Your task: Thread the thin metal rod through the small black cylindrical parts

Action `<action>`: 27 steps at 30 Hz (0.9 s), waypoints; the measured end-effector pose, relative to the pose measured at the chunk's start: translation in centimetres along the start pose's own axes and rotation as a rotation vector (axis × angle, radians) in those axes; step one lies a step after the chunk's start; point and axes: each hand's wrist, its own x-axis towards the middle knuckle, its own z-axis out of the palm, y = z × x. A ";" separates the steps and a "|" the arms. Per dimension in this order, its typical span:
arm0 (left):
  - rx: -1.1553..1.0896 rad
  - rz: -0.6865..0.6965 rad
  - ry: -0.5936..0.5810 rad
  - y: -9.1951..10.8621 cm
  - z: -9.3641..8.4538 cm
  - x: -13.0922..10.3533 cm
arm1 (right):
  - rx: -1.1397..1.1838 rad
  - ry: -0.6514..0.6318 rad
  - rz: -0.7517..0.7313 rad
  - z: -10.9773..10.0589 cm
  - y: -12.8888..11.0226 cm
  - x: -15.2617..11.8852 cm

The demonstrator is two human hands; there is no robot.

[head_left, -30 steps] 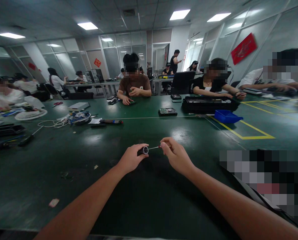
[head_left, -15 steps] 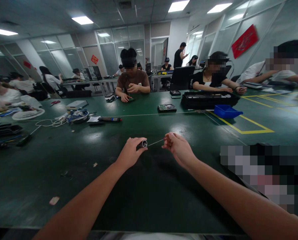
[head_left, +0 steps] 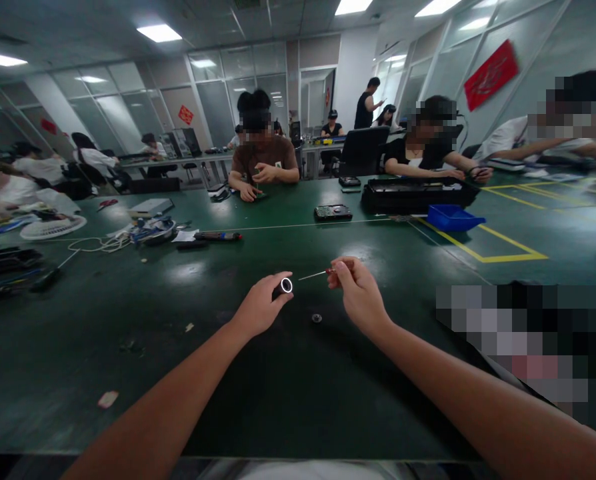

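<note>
My left hand (head_left: pixel 259 305) is closed around a short black tube (head_left: pixel 277 292), like a flashlight body, whose bright ring-shaped end faces right and toward me. A slim screwdriver (head_left: pixel 313 275) with a reddish handle is pinched in my right hand (head_left: pixel 359 287). Its thin metal shaft points left at the tube's end, a small gap away from it. Below this gap, on the green table (head_left: pixel 298 393), lies a small round part (head_left: pixel 317 319) with a metallic look. Too little of the tube's inside shows to make out.
A bare hard drive (head_left: pixel 333 212), a long black casing (head_left: pixel 418 195) and a blue bin (head_left: pixel 455 218) stand farther off. To the left lie a pen-like tool (head_left: pixel 221 237), a coil of cable (head_left: pixel 151 230) and a white fan grille (head_left: pixel 53 227). Several people sit around the table.
The screwdriver's tip has pulled back from the tube. A small round part now lies on the table below, and the tube's end looks more open.
</note>
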 end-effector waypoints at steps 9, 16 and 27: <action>-0.098 -0.037 -0.045 2.5 -0.6 -1.1 | -0.057 0.037 -0.025 -0.4 -0.2 0.2; 0.163 0.172 -0.310 4.4 0.5 -1.6 | -0.062 0.029 -0.041 -0.5 -0.2 0.3; 0.439 0.243 -0.401 4.4 2.3 -1.0 | -0.050 -0.017 -0.055 -0.3 0.5 0.4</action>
